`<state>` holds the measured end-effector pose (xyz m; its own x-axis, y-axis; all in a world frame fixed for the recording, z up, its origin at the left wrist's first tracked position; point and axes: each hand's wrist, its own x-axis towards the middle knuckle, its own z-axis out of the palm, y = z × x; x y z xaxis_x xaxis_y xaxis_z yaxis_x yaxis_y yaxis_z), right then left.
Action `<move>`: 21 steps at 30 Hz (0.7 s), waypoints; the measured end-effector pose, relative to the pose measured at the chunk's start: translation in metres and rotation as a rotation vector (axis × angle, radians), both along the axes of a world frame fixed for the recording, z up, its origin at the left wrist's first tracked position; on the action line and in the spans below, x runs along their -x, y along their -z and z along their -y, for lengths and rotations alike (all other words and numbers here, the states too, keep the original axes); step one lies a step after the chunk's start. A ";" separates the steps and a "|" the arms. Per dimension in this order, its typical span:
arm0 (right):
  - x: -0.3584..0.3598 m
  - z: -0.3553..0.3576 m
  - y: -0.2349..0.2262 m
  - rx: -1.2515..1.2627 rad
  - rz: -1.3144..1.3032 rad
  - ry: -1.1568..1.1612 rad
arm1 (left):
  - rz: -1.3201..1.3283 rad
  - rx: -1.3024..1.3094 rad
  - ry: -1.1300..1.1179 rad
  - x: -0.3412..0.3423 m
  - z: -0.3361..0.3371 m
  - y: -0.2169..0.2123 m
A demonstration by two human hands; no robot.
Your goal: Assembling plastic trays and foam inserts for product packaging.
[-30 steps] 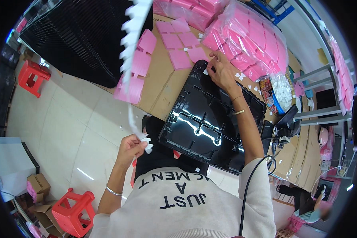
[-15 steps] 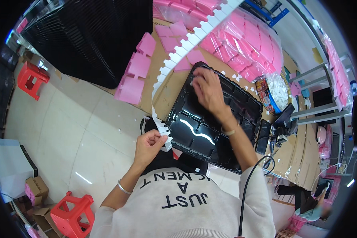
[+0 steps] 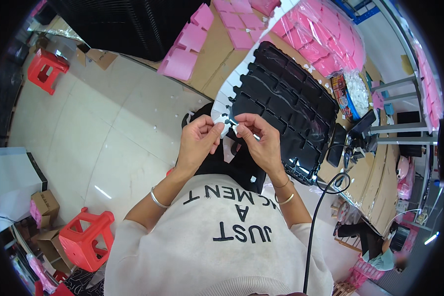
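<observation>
A long white strip (image 3: 225, 94) with a notched edge runs along the left side of a black moulded plastic tray (image 3: 293, 98), curving up past the tray's far corner. My left hand (image 3: 198, 143) pinches the near end of this strip between thumb and fingers. Close beside it, my right hand (image 3: 262, 143) is closed at the fingertips on a small white piece (image 3: 236, 129) at the strip's end. Whether that piece is still joined to the strip cannot be made out. The tray lies on cardboard, its surface divided by raised ridges.
Pink foam sheets (image 3: 187, 47) lie beyond the tray, near bagged pink foam (image 3: 325, 37) and a tall black stack (image 3: 113, 24). A round tub of white bits (image 3: 356, 93) stands right. A black cable (image 3: 309, 246) crosses my right side. Red stools (image 3: 86, 237) stand left.
My right hand has come back from above the far part of the tray to the strip's end, meeting my left hand. The view has shifted, and the left hand keeps its hold.
</observation>
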<state>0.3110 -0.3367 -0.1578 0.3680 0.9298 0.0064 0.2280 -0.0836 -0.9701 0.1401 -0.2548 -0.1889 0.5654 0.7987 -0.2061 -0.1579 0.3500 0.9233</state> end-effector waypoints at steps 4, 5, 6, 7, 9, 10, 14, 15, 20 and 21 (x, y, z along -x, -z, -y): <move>0.007 0.004 -0.002 0.039 0.128 -0.050 | -0.016 -0.005 0.014 0.004 0.012 -0.004; 0.007 0.005 -0.002 0.053 0.168 -0.071 | -0.021 -0.017 0.013 0.003 0.014 -0.004; 0.008 0.007 -0.001 0.051 0.171 -0.073 | -0.018 -0.018 0.010 0.003 0.016 -0.008; 0.008 0.008 0.000 0.043 0.222 -0.073 | -0.055 -0.026 0.044 0.004 0.017 -0.015; 0.011 0.010 -0.001 0.036 0.276 -0.078 | -0.088 -0.032 0.073 0.005 0.018 -0.018; 0.015 0.011 -0.004 -0.043 0.324 -0.082 | -0.125 -0.027 0.051 0.005 0.015 -0.016; 0.010 0.009 -0.026 -0.090 0.390 -0.099 | -0.053 0.035 -0.033 0.016 0.002 0.006; 0.000 0.003 -0.027 -0.106 0.423 -0.119 | -0.042 0.054 -0.098 0.019 0.000 0.020; -0.042 -0.030 -0.017 0.053 0.515 -0.254 | -0.354 -0.199 -0.241 0.047 0.001 0.098; -0.044 -0.034 -0.016 0.084 0.558 -0.324 | -0.455 -0.265 -0.210 0.054 0.003 0.103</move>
